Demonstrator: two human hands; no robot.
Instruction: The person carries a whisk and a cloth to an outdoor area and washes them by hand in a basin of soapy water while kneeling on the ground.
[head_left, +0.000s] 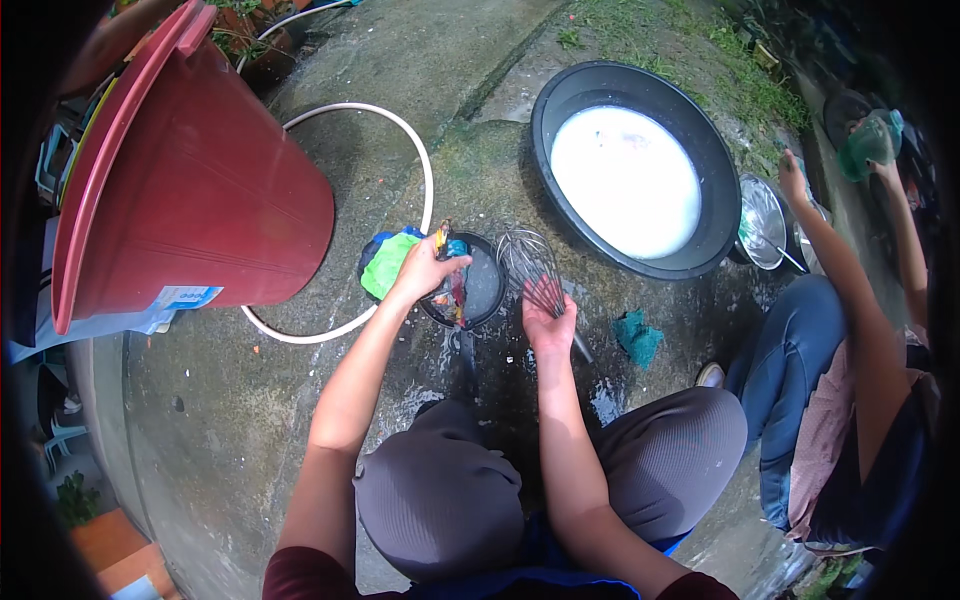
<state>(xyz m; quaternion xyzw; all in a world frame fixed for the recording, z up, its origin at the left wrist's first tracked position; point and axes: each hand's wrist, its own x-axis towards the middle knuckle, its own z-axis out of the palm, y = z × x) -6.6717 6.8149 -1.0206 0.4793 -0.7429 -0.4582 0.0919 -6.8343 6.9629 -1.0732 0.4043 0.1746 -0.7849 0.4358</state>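
Observation:
My left hand (426, 268) grips a crumpled, colourful plastic packet (457, 289) over a dark pan (491, 296). The pan lies on the wet concrete with cloudy water in it, its handle pointing towards me. Something blue shows inside it, partly covered by the packet. To the left of the pan, a bright green crumpled bag or cloth (386, 264) sits on darker blue material, partly behind my left hand. My right hand (551, 326) is closed around a wire whisk (531, 259), its loops pointing away from me, just right of the pan.
A large red plastic tub (217, 172) leans in at left, with a pale hose (429, 165) curving beside it. At upper right stands a black basin (637, 259) of white, sudsy water. A teal scouring pad (637, 337) lies on the concrete. Another person (795, 360) squats at right near metal bowls (763, 225).

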